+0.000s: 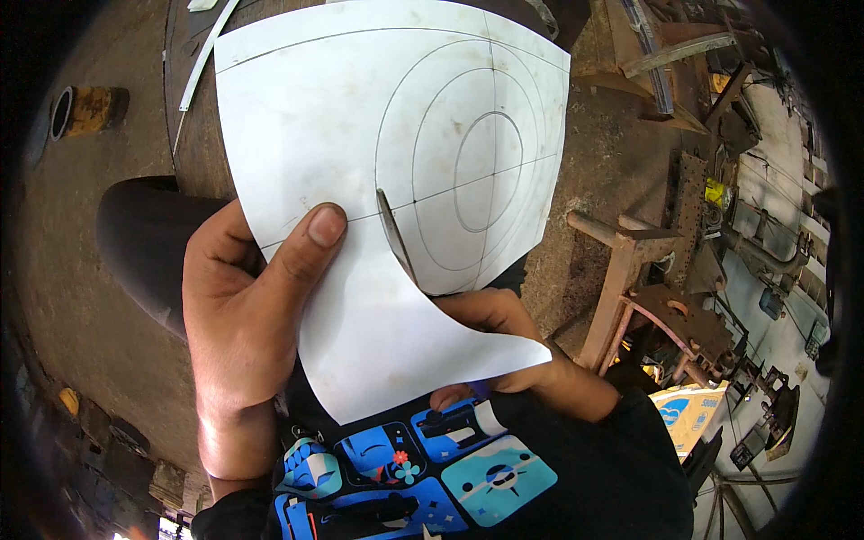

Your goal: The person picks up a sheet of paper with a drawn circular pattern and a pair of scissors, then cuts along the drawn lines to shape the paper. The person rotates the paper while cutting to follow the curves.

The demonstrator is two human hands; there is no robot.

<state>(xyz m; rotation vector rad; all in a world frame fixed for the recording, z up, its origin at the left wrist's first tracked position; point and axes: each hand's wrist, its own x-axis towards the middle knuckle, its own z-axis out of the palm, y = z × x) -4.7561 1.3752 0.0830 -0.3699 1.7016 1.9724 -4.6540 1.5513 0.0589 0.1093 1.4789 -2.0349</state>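
A large white paper sheet (306, 135) with drawn circles, an arc and crossing lines is raised before me. My left hand (256, 288) grips its left edge, thumb on top and the fingers mostly hidden behind. A scissors blade (394, 236) shows above the paper, lying along the outermost circle near the crossing line. Below the blade, a cut follows that curve, and the freed lower strip curls up toward the right. My right hand (504, 315) is closed on the scissors, partly behind this strip. Only a bit of purple handle (480, 389) shows.
A thin white offcut (205, 58) lies at the upper left on a dark board. Farther left stands a rusty yellow pipe piece (90, 111). A metal stand (616, 279) and scattered workshop metal fill the right side, with a yellow-and-blue package (688, 414) below.
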